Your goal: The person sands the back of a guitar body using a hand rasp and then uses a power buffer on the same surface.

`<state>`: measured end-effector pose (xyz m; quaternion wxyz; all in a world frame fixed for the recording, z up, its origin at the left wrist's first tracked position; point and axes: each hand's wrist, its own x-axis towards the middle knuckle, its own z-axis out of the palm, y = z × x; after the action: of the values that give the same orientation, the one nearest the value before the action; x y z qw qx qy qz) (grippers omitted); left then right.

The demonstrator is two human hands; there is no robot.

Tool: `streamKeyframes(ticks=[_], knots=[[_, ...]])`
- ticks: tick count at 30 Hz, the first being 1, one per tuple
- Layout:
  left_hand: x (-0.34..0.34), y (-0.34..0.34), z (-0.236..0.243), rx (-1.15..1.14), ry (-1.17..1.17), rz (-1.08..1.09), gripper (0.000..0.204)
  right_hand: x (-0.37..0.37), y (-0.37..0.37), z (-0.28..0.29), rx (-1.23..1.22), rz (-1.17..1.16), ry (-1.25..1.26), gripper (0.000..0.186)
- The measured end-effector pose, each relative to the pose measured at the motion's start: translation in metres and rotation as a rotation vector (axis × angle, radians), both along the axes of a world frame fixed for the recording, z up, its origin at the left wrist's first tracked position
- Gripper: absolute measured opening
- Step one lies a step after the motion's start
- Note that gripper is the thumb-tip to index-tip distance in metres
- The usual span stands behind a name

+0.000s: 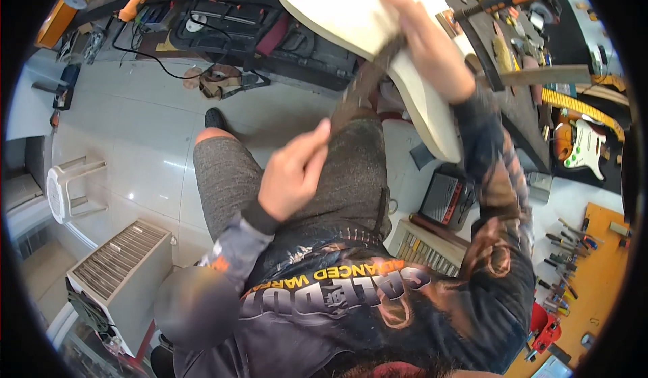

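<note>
A long dark strip (362,89), blurred, is slanting over the near edge of a pale board (331,3), its long axis running from lower left to upper right. The left hand (291,174) is grasping the lower end, out above the person's shorts (347,175) and apart from the board. The right hand (432,50) is lying nearer the board, over it at the strip's upper end; whether its blurred fingers are gripping the strip or pressing the board, I cannot tell. The board is jutting past the workbench (523,128) toward the person.
</note>
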<state>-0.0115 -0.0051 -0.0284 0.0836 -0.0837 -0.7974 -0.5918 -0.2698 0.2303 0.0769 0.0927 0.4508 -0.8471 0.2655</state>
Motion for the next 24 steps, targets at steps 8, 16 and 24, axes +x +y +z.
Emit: streamKeyframes(ticks=[8, 16, 24], knots=[[-0.022, 0.015, 0.004, -0.019, 0.119, 0.036, 0.045, 0.0, 0.019, 0.001, -0.055, -0.081, -0.009, 0.041], [-0.056, 0.009, 0.024, 0.0, 0.031, 0.111, 0.043, -0.044, 0.003, 0.009, -0.004, -0.201, -0.035, 0.042], [0.005, 0.008, 0.016, -0.109, 0.022, 0.053, 0.043, 0.011, 0.018, -0.008, -0.011, -0.098, -0.072, 0.045]])
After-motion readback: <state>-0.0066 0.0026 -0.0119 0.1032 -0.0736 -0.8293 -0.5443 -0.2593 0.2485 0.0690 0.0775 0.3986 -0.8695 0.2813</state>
